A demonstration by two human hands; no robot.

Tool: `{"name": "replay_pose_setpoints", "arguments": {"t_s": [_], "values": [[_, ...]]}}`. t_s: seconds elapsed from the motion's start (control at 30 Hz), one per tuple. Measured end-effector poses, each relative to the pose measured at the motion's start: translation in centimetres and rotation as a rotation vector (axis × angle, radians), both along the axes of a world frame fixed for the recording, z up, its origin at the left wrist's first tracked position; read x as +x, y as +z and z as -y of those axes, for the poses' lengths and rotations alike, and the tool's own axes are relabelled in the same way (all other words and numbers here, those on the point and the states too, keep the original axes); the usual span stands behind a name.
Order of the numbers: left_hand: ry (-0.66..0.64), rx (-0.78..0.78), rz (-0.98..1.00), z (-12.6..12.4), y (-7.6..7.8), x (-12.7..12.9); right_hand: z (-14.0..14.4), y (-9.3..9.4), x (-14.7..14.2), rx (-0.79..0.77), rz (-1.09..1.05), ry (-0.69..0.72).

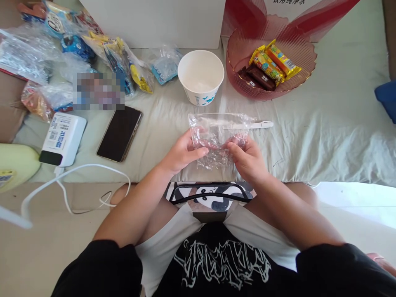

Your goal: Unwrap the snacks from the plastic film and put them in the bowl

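A crinkled clear plastic bag [216,140] is stretched between my two hands. My left hand [187,152] grips its left side, the thumb lying across the front. On the right, my right hand [246,154] pinches the bag between thumb and fingers. Behind the bag lies a white plastic stick-like utensil [262,125]; its left part shows only through the film, so I cannot tell its kind. Just beyond stands a white paper tub [201,76] with blue print, its opening facing up.
A pink ribbed bowl [305,78] holds several wrapped snacks. A phone [119,133], a white power bank [63,138] with a cable, and several plastic snack packets [136,70] lie left. A large box [154,24] stands behind.
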State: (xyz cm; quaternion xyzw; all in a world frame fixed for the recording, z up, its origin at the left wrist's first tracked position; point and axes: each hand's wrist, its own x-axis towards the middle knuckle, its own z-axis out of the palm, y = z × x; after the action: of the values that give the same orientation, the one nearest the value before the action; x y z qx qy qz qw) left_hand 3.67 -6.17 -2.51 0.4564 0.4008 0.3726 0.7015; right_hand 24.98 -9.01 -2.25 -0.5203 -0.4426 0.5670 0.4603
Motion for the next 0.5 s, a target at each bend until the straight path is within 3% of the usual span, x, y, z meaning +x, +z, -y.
{"name": "replay_pose_setpoints", "arguments": {"t_s": [0.23, 0.37, 0.5], "values": [[0.235, -0.07, -0.052, -0.2, 0.5, 0.4, -0.3, 1.2, 0.2, -0.013, 0.201, 0.06], [0.101, -0.144, -0.004, -0.3, 0.8, 0.3, -0.2, 1.2, 0.1, 0.038, 0.209, 0.089], [0.058, -0.173, -0.019, -0.2, 1.1, 0.0, -0.2, 0.5, 0.1, -0.029, -0.011, 0.162]]}}
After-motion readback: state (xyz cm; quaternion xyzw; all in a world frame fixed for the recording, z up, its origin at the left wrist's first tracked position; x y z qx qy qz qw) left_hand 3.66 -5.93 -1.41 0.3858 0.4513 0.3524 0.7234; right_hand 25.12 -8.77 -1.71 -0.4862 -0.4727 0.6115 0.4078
